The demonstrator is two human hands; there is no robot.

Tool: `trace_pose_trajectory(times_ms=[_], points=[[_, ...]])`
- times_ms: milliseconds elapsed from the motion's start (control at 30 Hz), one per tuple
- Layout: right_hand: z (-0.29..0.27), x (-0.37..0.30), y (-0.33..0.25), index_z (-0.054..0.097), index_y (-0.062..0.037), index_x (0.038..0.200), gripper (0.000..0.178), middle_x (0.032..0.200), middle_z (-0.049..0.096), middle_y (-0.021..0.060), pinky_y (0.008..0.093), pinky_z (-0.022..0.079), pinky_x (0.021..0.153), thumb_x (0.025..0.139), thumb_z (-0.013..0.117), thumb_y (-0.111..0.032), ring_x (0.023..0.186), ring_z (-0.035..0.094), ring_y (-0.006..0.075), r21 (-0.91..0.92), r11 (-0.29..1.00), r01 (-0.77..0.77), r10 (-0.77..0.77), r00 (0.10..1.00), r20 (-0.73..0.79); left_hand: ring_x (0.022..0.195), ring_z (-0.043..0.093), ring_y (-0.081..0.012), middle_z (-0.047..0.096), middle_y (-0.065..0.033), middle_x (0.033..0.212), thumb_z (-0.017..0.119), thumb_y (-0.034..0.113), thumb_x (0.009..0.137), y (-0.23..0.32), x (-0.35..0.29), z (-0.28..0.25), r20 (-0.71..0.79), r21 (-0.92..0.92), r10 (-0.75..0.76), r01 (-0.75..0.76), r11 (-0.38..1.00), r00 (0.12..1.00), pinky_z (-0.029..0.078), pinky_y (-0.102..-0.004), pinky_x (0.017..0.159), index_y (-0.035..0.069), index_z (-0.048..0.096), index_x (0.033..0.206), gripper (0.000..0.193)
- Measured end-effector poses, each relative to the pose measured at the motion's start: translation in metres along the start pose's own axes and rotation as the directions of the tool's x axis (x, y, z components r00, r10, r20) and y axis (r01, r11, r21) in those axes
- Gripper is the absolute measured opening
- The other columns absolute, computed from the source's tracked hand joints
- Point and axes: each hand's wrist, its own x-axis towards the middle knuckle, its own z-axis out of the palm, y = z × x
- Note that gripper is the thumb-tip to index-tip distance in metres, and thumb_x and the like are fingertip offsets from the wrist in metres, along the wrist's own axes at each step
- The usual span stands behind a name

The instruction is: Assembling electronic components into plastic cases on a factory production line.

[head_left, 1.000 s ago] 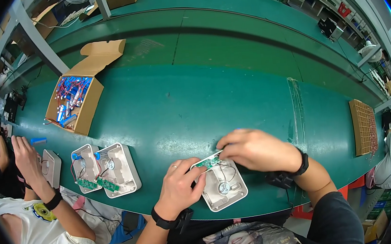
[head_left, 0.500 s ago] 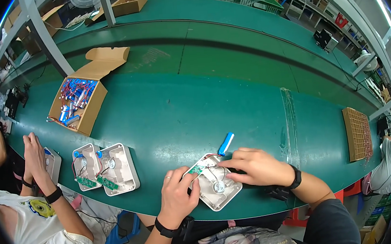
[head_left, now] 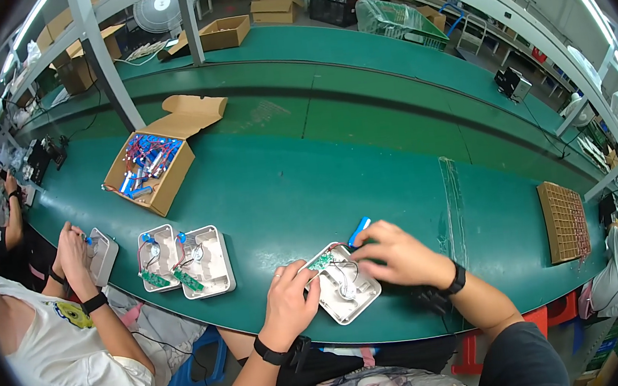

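Note:
An open white plastic housing [head_left: 367, 294] lies tilted on the table in front of me. Inside it are a green circuit board [head_left: 321, 263], a round white disc-shaped part [head_left: 347, 290] and thin wires. My left hand [head_left: 290, 303] grips the housing's left edge, fingertips close to the board. Just beyond the far corner lies a blue cylindrical battery [head_left: 360, 230], with red and black wires running toward the board. My right hand [head_left: 398, 256] hovers at the housing's right side, fingers apart. Its fingertips are beside the battery and partly cover it; contact is unclear.
Two similar housings [head_left: 218, 280] with boards and wires stand to the left. Behind them is a cardboard box [head_left: 174, 187] of blue wired batteries. A co-worker's hands [head_left: 73, 253] handle another housing [head_left: 107, 257]. A brown gridded tray [head_left: 566, 220] stands at far right.
My right hand has lifted from inside the housing and moved up toward the battery. My left hand stays at the housing's edge. The whole view has shifted slightly.

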Motion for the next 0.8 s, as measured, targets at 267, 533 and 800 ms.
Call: trace_pose_trajectory(times_ms=[267,533,800], points=[[0.021,-0.008,-0.03,0.078,-0.0086,0.113,0.023,0.143,0.055,0.0187,0.0515,0.039,0.117,0.096,0.072,-0.022,0.142,0.043,0.0427,-0.031,0.986,-0.166,0.164,0.984,-0.066,0.1,0.065,-0.0401,0.07,-0.0181,0.114,0.072,0.007,0.089,-0.002,-0.002,0.002,-0.044,0.021,-0.001,0.002,1.0,0.999,0.053,-0.0473,0.088,0.001,0.072,0.097,0.01],[0.039,-0.013,-0.037,0.078,-0.0111,0.12,0.028,0.165,0.037,0.0231,0.0577,0.024,0.127,0.1,0.062,-0.019,0.157,0.017,0.0534,0.137,0.962,-0.236,0.235,0.972,0.023,0.1,0.065,-0.04,0.07,-0.0182,0.114,0.072,0.007,0.089,0.002,-0.001,0.003,-0.026,0.006,-0.022,0.022,1.0,0.999,0.053,-0.047,0.088,0.001,0.072,0.097,0.01],[0.04,-0.021,-0.031,0.078,-0.0138,0.126,0.031,0.169,0.033,0.0231,0.0601,0.021,0.127,0.101,0.061,-0.017,0.158,0.014,0.0547,0.152,0.956,-0.251,0.252,0.968,0.013,0.099,0.065,-0.0395,0.07,-0.0183,0.113,0.072,0.008,0.09,0.0,-0.001,0.003,-0.046,0.02,-0.008,0.009,1.0,0.999,0.053,-0.0468,0.087,0.001,0.072,0.097,0.01]])
